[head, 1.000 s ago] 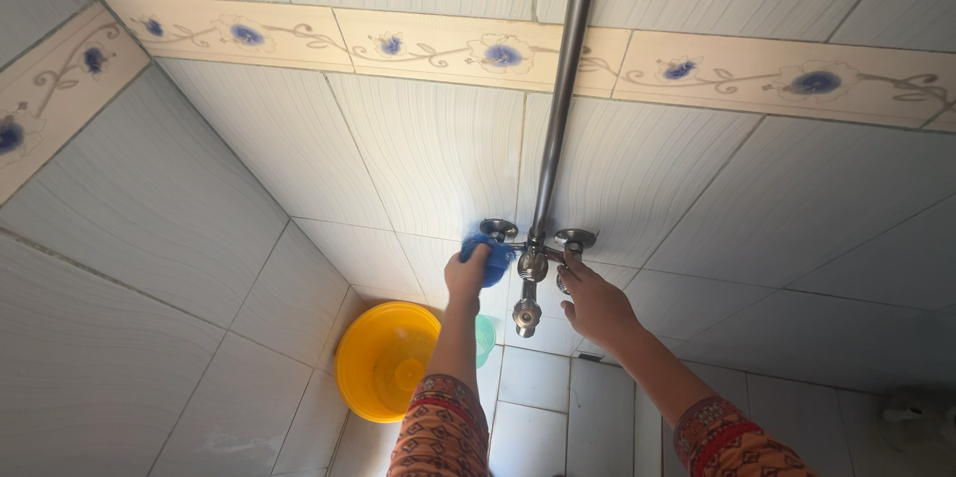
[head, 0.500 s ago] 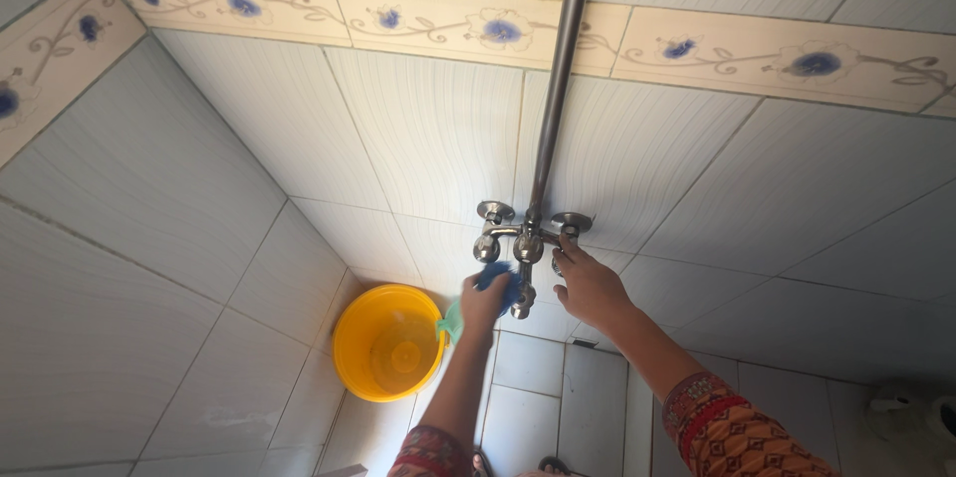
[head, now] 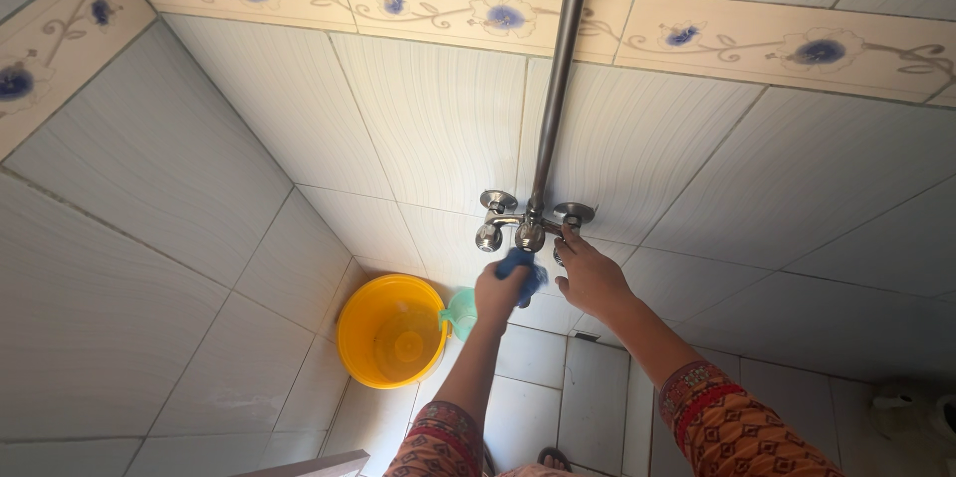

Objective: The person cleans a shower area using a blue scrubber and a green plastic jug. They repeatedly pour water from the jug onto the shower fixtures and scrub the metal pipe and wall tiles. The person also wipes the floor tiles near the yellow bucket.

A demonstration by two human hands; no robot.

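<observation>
Left hand (head: 498,290) has its grip closed around a blue scrubber (head: 523,271), pressed on the spout under the wall tap (head: 530,230). Right hand (head: 590,278) pinches the right-side knob. I'd steady the tap and scrub round the joints. Yellow bucket (head: 390,341) sits below.

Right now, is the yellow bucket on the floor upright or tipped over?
Upright: the yellow bucket stands on the tiled floor with its round mouth facing up, and its inner bottom shows.

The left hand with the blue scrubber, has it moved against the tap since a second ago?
Yes. The left hand with the scrubber dropped from the tap's left valve to beneath the spout.
</observation>
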